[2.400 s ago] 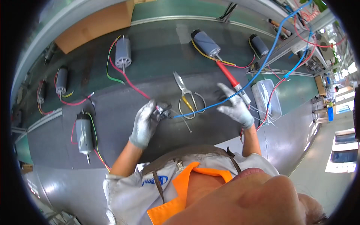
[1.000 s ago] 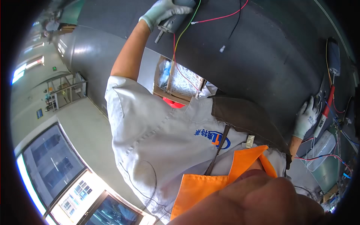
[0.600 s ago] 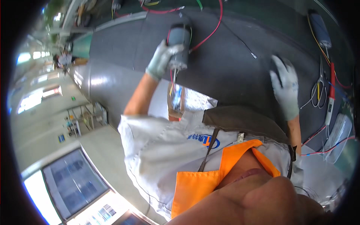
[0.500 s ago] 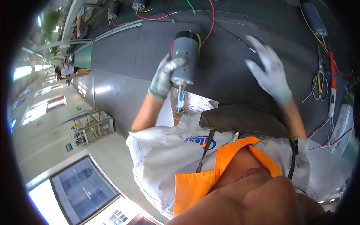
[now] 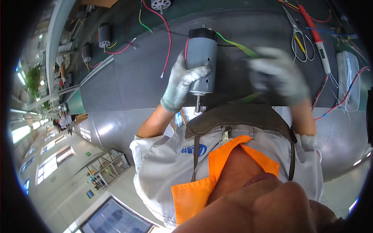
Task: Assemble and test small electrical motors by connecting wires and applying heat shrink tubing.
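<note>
1. Motor (image 5: 201,64), grey cylinder, held upright at 12 o'clock of the view, above the dark work mat (image 5: 132,73), shaft pointing down toward the person's chest; judged raised this way so its wired end sits within reach.
2. Left hand (image 5: 182,83), gloved, wraps the motor body from 9 o'clock, fingers closed firmly round it.
3. Right hand (image 5: 278,75), gloved, blurred at 3 o'clock of the motor near the green wire (image 5: 237,46); cannot tell its opening or whether it holds anything.
4. Scissors (image 5: 297,37) and red-handled tool (image 5: 314,27) lie at 1 o'clock, apart from both hands.
</note>
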Motion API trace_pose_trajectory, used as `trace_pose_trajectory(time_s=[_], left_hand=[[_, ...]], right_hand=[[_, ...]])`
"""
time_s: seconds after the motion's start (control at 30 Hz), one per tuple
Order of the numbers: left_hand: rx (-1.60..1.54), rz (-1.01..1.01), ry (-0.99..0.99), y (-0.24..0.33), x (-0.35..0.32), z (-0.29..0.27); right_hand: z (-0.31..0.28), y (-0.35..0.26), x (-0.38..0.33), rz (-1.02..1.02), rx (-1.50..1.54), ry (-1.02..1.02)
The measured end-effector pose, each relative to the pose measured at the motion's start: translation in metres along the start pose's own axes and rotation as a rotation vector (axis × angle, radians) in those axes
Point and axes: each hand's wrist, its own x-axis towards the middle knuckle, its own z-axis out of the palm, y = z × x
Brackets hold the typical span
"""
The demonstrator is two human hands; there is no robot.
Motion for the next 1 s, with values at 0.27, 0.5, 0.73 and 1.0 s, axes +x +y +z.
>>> trace_pose_trajectory(time_s=[0.27, 0.5, 0.73, 1.0], left_hand=[[0.596, 0.195, -0.183, -0.034, 0.036, 0.042], [1.465, 0.097, -0.371, 0.005, 0.042, 0.066], [0.83, -0.105, -0.646, 0.066, 0.086, 0.032], [1.123, -0.215, -0.592, 0.032, 0.129, 0.018]], right_hand=[[-0.051, -0.065, -0.12, -0.433, -0.665, 0.126], [-0.037, -0.047, -0.085, -0.332, -0.111, 0.114], [0.07, 0.005, 0.035, -0.82, -0.866, -0.429], [0.131, 0.027, 0.087, -0.372, -1.035, -0.685]])
